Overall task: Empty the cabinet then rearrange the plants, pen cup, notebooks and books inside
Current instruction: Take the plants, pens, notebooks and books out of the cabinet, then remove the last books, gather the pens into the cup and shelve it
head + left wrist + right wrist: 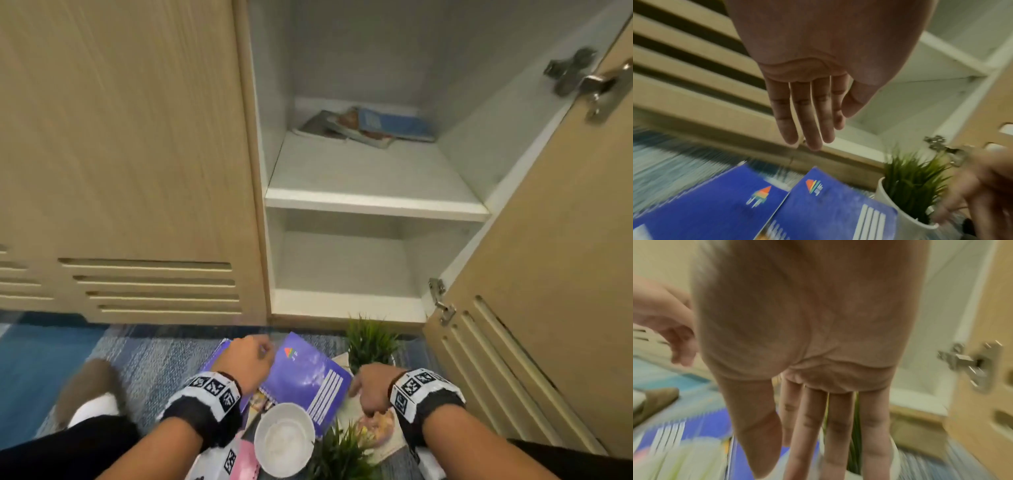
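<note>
the left hand [248, 359] hangs nearest, just above the floor pile, fingers straight and together in the left wrist view, holding nothing. under it lie two blue-purple notebooks [748, 209], overlapping on the carpet [154, 356]. a white cup [284, 438] stands on the pile between the wrists, with a second green plant [342, 452] beside it and what look like picture books [376, 428] underneath. the right hand [371, 387], also flat-fingered and empty, reaches down toward the potted plant [371, 339] in its white pot [898, 212]; whether it touches the pot i cannot tell through the blur.

further right, the cabinet [376, 202] stands with its door [548, 240] swung wide. its lower compartment shows nothing inside, but a few books [370, 128] lie askew at the back of the middle shelf. so the emptying looks nearly done, not quite; those books have yet to come out, and all the rearranging is left.
</note>
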